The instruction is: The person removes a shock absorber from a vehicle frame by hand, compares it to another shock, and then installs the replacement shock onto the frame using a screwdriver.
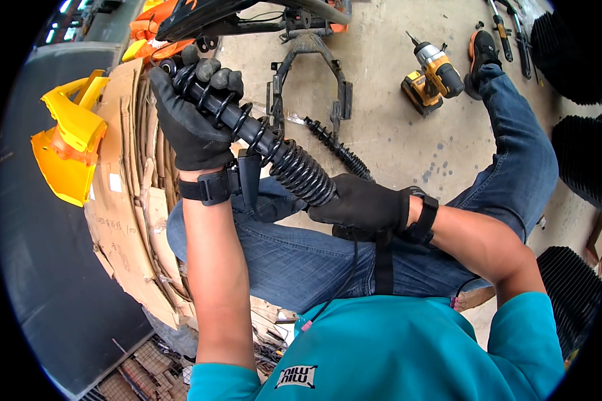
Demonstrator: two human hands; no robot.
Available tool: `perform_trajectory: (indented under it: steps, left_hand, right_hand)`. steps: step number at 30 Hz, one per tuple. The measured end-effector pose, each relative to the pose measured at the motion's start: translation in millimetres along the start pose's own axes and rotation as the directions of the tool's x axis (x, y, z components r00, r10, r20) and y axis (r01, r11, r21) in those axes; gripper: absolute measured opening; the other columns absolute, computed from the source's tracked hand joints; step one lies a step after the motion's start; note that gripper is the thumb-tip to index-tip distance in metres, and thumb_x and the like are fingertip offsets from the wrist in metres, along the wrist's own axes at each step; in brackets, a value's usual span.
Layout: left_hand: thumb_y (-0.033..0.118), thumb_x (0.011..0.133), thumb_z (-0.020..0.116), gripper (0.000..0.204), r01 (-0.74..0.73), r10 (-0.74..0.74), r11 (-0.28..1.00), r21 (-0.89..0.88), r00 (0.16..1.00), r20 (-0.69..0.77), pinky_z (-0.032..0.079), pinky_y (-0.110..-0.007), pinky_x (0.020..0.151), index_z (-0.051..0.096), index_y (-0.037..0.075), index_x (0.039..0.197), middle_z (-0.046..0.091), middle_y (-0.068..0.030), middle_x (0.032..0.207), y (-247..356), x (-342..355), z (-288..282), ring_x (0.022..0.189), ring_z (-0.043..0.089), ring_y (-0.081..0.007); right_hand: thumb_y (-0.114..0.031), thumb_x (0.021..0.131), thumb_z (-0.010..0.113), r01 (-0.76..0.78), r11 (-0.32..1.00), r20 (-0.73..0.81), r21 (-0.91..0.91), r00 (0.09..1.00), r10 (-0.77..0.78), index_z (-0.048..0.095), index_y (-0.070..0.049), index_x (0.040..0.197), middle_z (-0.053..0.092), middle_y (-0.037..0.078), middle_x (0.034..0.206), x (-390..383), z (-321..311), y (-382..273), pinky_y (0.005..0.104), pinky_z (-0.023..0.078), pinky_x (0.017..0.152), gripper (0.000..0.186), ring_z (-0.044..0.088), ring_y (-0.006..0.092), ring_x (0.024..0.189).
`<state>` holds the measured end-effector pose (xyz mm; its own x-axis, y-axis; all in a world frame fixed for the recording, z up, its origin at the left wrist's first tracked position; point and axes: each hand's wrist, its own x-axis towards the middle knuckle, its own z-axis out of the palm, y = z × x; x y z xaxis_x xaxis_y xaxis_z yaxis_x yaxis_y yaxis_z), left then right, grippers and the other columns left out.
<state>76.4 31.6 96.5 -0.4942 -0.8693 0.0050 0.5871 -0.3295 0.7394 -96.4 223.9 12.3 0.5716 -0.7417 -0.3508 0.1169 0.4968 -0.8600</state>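
Observation:
A black coil-spring shock absorber (254, 135) slants across my lap, its upper end to the left and its lower end near the middle. Around the upper end, by the mounting eye, my gloved left hand (192, 117) is closed. My gloved right hand (364, 206) wraps the lower, tightly coiled end and hides its tip. On the floor just beyond lies a second black shock absorber (338, 147). Farther off rests a black metal frame bracket (308, 48). A yellow and black cordless impact driver (435, 75) stands on the floor to the right, near my shoe.
Stacked flattened cardboard (124, 194) lies at my left, with a yellow plastic panel (73, 137) on it. A larger dark frame (247, 23) and orange panels (155, 27) are at the far left. Fork-like tubes (515, 40) and black ribbed items (578, 157) lie at the right.

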Motion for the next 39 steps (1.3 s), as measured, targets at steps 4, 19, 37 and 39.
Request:
perform_trajectory:
  steps: [4, 19, 37, 39]
  left_hand:
    - [0.053, 0.1, 0.048, 0.053, -0.066, 0.084, 0.981, 0.181, 0.992, -0.093, 0.052, -0.037, 0.077, 0.058, 0.003, 0.114, 0.056, -0.007, 0.082, -8.1, 4.8, -9.0, 0.076, 0.055, -0.0206]
    - [0.055, 0.097, 0.053, 0.037, -0.114, 0.154, 0.98, 0.165, 0.953, -0.261, 0.057, -0.042, 0.066, 0.053, 0.019, 0.105, 0.064, -0.0039, 0.105, -31.4, 12.5, -18.8, 0.077, 0.061, -0.0181]
    - [0.056, 0.1, 0.049, 0.054, 0.168, -0.109, 0.938, 0.303, 0.974, -0.201, 0.055, -0.034, 0.067, 0.055, 0.007, 0.12, 0.065, -0.0078, 0.092, -96.8, 26.4, -3.5, 0.088, 0.068, -0.0233]
    - [0.052, 0.102, 0.046, 0.052, 0.168, -0.152, 0.957, 0.237, 0.985, -0.083, 0.056, -0.035, 0.072, 0.055, 0.006, 0.122, 0.065, -0.009, 0.097, -98.9, 38.4, -4.3, 0.093, 0.067, -0.0241]
  right_hand:
    - [-0.03, 0.086, 0.065, 0.019, 0.997, -0.137, -0.076, 0.99, -0.03, 0.066, -0.002, 0.088, 0.064, 0.004, 0.07, 7.7, 2.6, 3.9, 0.0301, 0.046, 0.06, 0.029, 0.058, 0.0117, 0.063]
    - [-0.029, 0.089, 0.061, 0.036, 0.984, -0.366, -0.177, 0.925, -0.099, 0.065, 0.001, 0.102, 0.068, 0.012, 0.077, 21.8, -0.3, 28.5, 0.0341, 0.051, 0.067, 0.034, 0.067, 0.0194, 0.071]
    - [-0.026, 0.078, 0.082, 0.275, 0.909, -0.599, -0.314, 0.685, -0.414, 0.049, -0.002, 0.127, 0.066, 0.01, 0.102, 68.9, -52.1, 17.5, 0.0353, 0.052, 0.078, 0.063, 0.063, 0.018, 0.087]
    - [-0.022, 0.08, 0.077, 0.309, 0.885, -0.624, -0.349, 0.628, -0.465, 0.052, -0.003, 0.116, 0.065, 0.009, 0.095, 81.6, -61.1, 18.1, 0.033, 0.051, 0.073, 0.047, 0.063, 0.0169, 0.082]
